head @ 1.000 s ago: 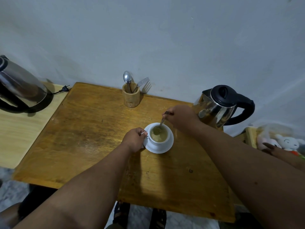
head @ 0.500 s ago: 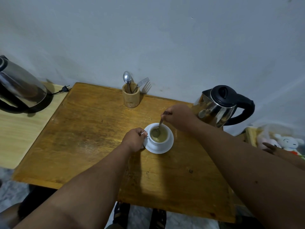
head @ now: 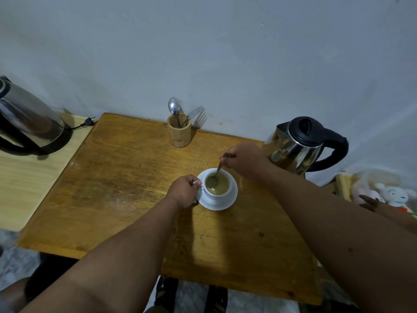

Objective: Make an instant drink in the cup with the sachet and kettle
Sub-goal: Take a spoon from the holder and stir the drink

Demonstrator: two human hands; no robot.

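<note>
A: How far along?
B: Nearly done, I'd judge. The cup (head: 217,185) sits mid-desk (head: 126,177), full of tan drink; only stirring is left. The left hand (head: 184,190) pinches its handle, and the right hand (head: 244,159) is clamped on the spoon (head: 216,176).
A: Changes?
B: The spoon has drifted toward nine o'clock; the kettle (head: 300,145) stays at two o'clock.

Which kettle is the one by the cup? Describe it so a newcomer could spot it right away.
Start at the dark wooden table against the wall and go to its far right corner, just behind the right hand stirring the cup. The kettle stands there: shiny steel, black lid, black handle pointing right. The other kettle sits apart, on the paler surface at far left.
</note>
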